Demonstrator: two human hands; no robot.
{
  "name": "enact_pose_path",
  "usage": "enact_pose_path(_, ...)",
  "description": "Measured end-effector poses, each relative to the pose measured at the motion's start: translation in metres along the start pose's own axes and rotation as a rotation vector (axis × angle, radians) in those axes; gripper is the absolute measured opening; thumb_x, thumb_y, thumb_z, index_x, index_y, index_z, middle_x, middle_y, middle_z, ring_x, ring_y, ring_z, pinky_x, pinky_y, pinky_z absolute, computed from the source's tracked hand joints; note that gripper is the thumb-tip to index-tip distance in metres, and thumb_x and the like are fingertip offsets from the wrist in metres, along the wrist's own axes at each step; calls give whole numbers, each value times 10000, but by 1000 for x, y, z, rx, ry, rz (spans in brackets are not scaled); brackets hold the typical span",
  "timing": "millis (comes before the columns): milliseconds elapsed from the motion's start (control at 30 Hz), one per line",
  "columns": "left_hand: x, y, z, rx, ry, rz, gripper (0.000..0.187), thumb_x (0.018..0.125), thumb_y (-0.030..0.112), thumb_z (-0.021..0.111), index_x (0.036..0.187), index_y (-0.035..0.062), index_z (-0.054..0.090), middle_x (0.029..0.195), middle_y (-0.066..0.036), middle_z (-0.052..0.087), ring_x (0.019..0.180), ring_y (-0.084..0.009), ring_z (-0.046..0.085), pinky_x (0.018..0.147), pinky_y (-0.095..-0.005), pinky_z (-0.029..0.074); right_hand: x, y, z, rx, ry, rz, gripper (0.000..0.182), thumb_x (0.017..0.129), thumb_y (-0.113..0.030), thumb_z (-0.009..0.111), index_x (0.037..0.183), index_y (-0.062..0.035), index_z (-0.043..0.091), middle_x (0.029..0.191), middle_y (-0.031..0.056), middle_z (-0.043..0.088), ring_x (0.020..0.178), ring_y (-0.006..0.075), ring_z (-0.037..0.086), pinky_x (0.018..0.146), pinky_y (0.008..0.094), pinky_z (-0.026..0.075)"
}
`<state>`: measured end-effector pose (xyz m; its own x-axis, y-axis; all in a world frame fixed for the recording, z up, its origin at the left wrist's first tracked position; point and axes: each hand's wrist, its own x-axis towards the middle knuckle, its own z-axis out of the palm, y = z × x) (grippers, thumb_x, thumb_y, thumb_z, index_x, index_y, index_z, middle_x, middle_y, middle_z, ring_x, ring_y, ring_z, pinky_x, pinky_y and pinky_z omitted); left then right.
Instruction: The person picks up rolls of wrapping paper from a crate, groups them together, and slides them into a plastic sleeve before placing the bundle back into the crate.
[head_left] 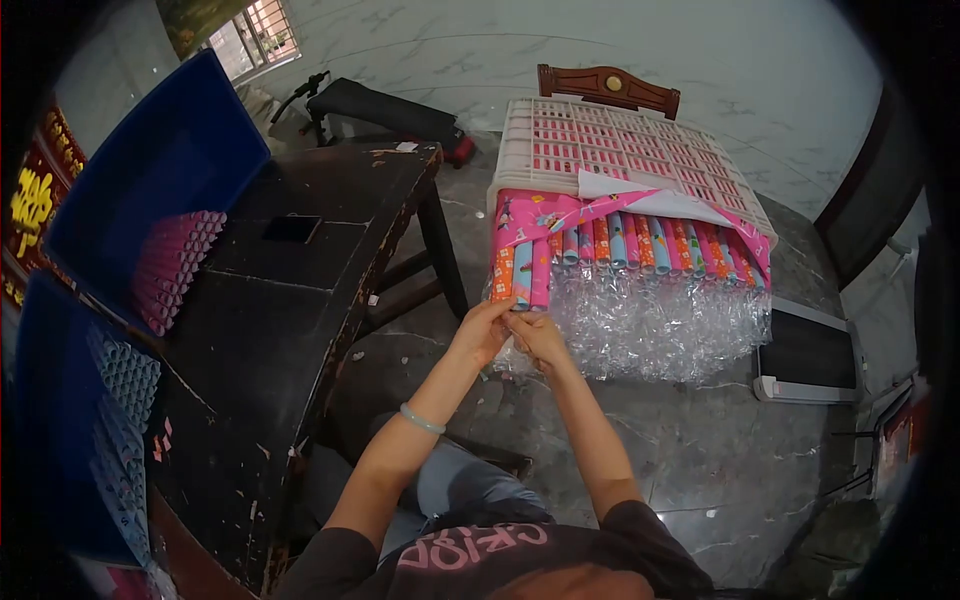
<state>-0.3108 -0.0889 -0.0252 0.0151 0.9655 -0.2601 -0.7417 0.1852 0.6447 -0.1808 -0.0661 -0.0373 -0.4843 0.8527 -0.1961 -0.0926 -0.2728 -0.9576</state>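
Note:
My left hand (486, 328) and my right hand (536, 338) meet just below an orange flowered paper roll (503, 272), a blue roll (523, 270) and a pink roll (541, 272). Both hands are closed, fingers pinched together at the lower end of the blue roll, seemingly on its clear plastic wrap; the fingers cover most of what they grip. To the right lies a row of similar patterned rolls (640, 243), their crinkled clear plastic wrap (650, 325) hanging toward me. A pink patterned sheet (535, 215) partly covers the rolls.
A white plastic crate (620, 150) stands behind the rolls. On the left, a worn black table (290, 270) holds a phone (292, 229) and blue bins (150, 150) with pink rolls (180, 265) and light-blue rolls (125, 390). A wooden chair back (610, 88) rises beyond the crate.

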Motion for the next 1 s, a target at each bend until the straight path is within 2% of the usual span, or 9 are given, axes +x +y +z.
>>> enact_pose_path(300,57,14,-2,335,77,124,252,835,285,757,922,81,636,767,19,609,656,-82,577,602,-227,453,58,-6,-27,115,-94,-47,305,953,-283,591,701,-120,536,507,-53,442,395,43,354,367,241,220)
enact_pose_path(400,55,18,8,342,156,116,270,825,291,767,903,72,629,758,16,604,624,-83,575,548,-223,447,26,-23,-23,81,-96,-61,272,949,-334,591,820,-94,583,603,-17,551,472,67,478,420,232,331)
enact_pose_path(500,62,18,5,371,110,163,275,820,263,771,901,45,624,775,-9,622,610,-93,588,508,-218,450,-5,-41,-28,-58,127,-80,283,917,-315,641,946,-36,606,695,39,631,568,112,585,517,257,449)
enact_pose_path(567,56,16,9,389,89,157,275,814,244,778,895,32,623,787,-22,633,606,-99,594,495,-221,447,-8,-45,-32,-650,507,-625,334,848,-273,721,1013,-6,605,753,91,656,628,215,655,559,313,499)
enact_pose_path(600,54,13,14,345,84,193,265,804,220,784,866,22,619,772,-35,640,594,-104,601,485,-225,450,0,-53,-34,-763,568,-739,313,794,-190,760,1006,-18,609,730,103,643,612,236,642,565,330,502)
enact_pose_path(667,51,15,19,301,89,246,257,795,195,791,836,12,616,756,-48,647,583,-108,609,476,-228,453,22,-56,-45,-784,491,-670,295,781,-155,775,986,-15,615,725,90,642,608,180,632,562,302,500)
enact_pose_path(733,52,20,19,544,251,286,244,790,155,789,781,-6,606,692,-68,641,549,-129,622,448,-236,458,47,-54,-52,-723,426,-607,244,777,-106,780,933,-3,624,706,64,629,584,106,603,527,252,492)
enact_pose_path(900,75,27,7,384,264,275,246,798,145,774,706,2,596,591,-80,598,485,-146,594,392,-278,436,92,-48,-73,-565,445,-574,163,812,-53,734,894,-4,602,718,50,633,584,102,607,517,247,519)
enact_pose_path(1000,89,19,-1,568,293,313,281,830,274,744,776,11,664,645,-81,660,513,-134,629,400,-241,425,120,-25,-96,-504,470,-682,162,823,-81,734,857,-11,593,703,36,624,584,102,602,502,248,509)
